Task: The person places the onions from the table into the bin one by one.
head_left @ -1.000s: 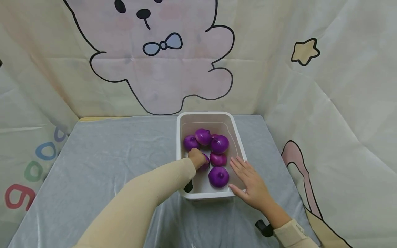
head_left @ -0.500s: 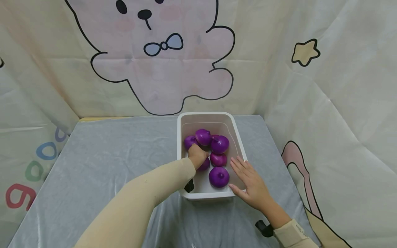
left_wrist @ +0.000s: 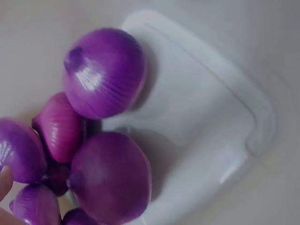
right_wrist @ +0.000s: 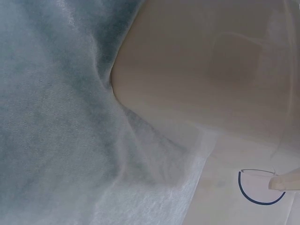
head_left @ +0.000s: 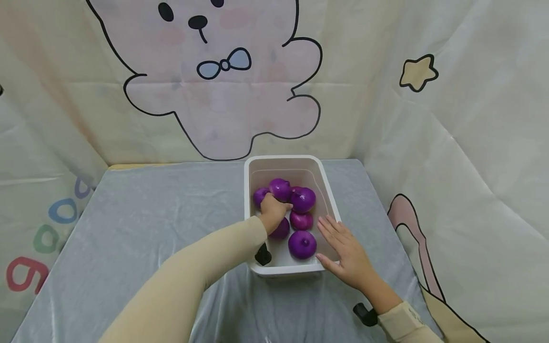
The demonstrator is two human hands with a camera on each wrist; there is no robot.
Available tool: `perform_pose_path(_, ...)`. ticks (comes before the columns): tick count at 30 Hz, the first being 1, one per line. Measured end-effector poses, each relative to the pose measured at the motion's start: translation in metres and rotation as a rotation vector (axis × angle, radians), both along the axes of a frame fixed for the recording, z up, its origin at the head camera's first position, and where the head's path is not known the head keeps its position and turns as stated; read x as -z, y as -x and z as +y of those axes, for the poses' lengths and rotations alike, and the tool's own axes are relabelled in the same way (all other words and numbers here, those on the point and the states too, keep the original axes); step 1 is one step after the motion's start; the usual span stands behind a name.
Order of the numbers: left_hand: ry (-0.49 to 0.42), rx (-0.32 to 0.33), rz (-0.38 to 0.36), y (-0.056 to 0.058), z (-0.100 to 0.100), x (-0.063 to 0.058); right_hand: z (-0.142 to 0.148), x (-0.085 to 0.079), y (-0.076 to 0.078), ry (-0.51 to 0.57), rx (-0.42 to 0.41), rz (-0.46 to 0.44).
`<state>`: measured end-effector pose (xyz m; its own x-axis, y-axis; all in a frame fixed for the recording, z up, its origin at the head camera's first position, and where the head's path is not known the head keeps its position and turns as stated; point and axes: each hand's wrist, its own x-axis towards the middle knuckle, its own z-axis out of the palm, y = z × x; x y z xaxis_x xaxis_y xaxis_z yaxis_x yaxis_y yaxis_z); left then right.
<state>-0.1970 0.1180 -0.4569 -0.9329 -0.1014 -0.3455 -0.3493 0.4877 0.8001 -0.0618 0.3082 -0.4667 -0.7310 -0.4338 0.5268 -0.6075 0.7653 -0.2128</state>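
A white plastic bin (head_left: 276, 269) holds several purple onions, among them a large front onion (head_left: 302, 245), one at the right (head_left: 303, 199) and one at the back (head_left: 280, 189). My left hand (head_left: 272, 212) reaches into the bin, thumb spread toward the right, fingers at the back-left onion (head_left: 259, 196). Just below that hand lies another onion (head_left: 281, 230). In the left wrist view a fingertip (left_wrist: 4, 182) appears beside an onion (left_wrist: 21, 151) at the left edge. My right hand (head_left: 345, 250) rests on the bin's right rim, fingers straight, holding nothing.
A grey-blue cloth (head_left: 180, 205) covers the table, and the bin stands on it near the front edge. Printed curtains (head_left: 472, 166) enclose the back and sides. A black wrist device (head_left: 262, 256) on the left arm hangs inside the bin's front-left corner.
My left hand has moved back from the lower left onion toward the back-left onion, its thumb now spread outward. The lower onion has come into fuller view. My right hand has stayed on the rim.
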Motion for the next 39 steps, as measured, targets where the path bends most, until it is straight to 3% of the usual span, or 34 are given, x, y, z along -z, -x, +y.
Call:
perform_pose_path(4,-0.065,-0.013,-0.005,-0.004,-0.003,-0.005,0.0,0.002,0.001,-0.016,-0.007,-0.034)
perform_pose_path(8,-0.168,0.038,0.028,-0.01,-0.007,-0.015,-0.001,0.003,0.001,-0.015,-0.014,-0.068)
perform_pose_path(13,-0.38,0.103,0.045,-0.014,-0.021,-0.039,-0.003,0.003,0.002,-0.004,-0.014,-0.081)
perform_pose_path(15,-0.477,0.104,0.05,-0.015,-0.031,-0.051,-0.004,0.004,0.003,0.006,-0.022,-0.065)
perform_pose_path(20,-0.616,0.078,0.118,-0.018,-0.069,-0.077,-0.001,0.005,0.007,0.031,-0.031,-0.028)
perform_pose_path(25,-0.627,0.028,0.182,-0.021,-0.12,-0.091,0.003,0.007,0.009,0.034,-0.018,-0.031)
perform_pose_path(32,-0.577,-0.056,0.197,-0.03,-0.193,-0.097,0.005,0.01,0.009,0.047,-0.016,-0.095)
perform_pose_path(35,-0.487,-0.068,0.239,-0.032,-0.211,-0.095,0.007,0.004,0.008,0.181,-0.018,-0.228)
perform_pose_path(39,-0.322,-0.074,0.384,-0.03,-0.227,-0.086,0.019,-0.008,0.011,0.433,0.056,-0.422)
